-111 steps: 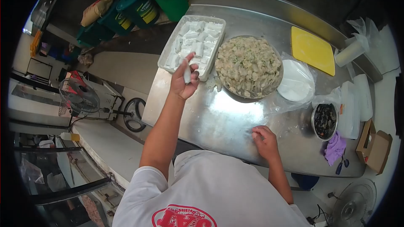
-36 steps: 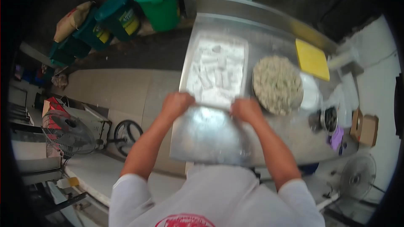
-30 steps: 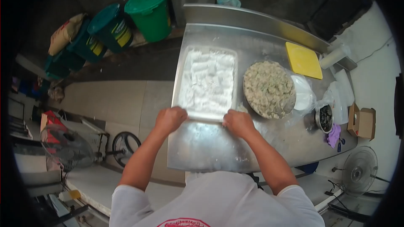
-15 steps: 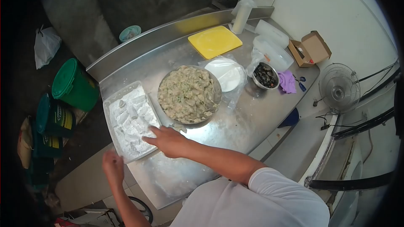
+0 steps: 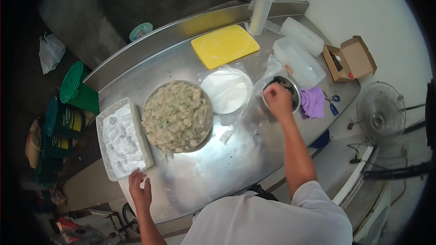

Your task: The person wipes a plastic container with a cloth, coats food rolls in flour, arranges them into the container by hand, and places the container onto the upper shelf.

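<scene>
My right hand (image 5: 278, 99) is over a metal bowl (image 5: 296, 101) of dark pieces, its fingertips pinched together at the bowl's left part; anything between them is too small to make out. My left hand (image 5: 140, 187) has its fingers apart and empty, by the near corner of a plastic tray (image 5: 147, 149) of white-powdered pieces. Between the hands stands a round basin heaped with a pale, green-flecked mixture (image 5: 177, 115). A stack of white round sheets (image 5: 227, 90) in clear plastic lies between basin and bowl.
A yellow board (image 5: 225, 46), a bagged roll (image 5: 261, 14), clear containers (image 5: 298, 61) and an open cardboard box (image 5: 349, 59) line the back and right. Beside the bowl are a purple cloth (image 5: 312, 102) and blue-handled scissors (image 5: 334, 108). Green buckets (image 5: 77, 88) stand left of the table.
The view has turned toward the table's right side. My right hand has gone from the powdered tray to the metal bowl. My left hand remains near the tray's corner, its fingers now spread.
</scene>
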A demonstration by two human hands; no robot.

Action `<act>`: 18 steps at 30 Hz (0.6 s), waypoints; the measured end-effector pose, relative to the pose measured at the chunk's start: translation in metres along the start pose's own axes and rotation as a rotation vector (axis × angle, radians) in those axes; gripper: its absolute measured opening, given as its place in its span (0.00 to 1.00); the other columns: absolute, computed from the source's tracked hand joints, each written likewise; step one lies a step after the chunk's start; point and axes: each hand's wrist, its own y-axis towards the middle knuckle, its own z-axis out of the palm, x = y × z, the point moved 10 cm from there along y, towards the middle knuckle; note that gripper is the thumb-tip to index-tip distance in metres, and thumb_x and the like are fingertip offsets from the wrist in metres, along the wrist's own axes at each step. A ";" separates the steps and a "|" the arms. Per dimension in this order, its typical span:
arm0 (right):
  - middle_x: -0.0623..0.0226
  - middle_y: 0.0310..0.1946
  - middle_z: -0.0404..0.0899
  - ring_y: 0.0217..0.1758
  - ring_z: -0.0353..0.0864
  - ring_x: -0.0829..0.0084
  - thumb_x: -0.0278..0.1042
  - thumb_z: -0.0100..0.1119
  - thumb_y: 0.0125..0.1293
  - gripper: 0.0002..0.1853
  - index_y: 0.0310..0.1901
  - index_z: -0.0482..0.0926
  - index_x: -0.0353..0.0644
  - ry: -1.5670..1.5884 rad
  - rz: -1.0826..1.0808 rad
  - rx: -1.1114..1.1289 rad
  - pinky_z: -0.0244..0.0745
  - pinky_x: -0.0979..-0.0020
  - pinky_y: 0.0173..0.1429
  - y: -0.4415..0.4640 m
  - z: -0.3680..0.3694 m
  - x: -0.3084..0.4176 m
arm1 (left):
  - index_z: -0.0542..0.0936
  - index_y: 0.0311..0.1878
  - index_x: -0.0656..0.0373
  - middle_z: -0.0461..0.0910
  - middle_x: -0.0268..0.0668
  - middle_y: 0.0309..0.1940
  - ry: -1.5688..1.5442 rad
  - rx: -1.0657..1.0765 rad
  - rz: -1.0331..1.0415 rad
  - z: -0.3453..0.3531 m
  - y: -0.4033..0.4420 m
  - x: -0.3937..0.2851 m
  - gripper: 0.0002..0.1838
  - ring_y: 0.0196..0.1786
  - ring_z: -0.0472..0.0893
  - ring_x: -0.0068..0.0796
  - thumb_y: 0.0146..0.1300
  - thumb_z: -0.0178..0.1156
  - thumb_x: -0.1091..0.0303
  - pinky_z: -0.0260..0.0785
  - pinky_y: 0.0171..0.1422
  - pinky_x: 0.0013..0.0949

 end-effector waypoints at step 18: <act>0.53 0.46 0.79 0.50 0.82 0.49 0.30 0.64 0.60 0.17 0.51 0.78 0.42 -0.824 0.176 0.325 0.79 0.52 0.53 0.185 -0.137 -0.334 | 0.81 0.48 0.63 0.82 0.43 0.40 -0.020 0.307 0.377 0.253 0.064 -0.320 0.13 0.40 0.84 0.36 0.59 0.66 0.77 0.77 0.46 0.34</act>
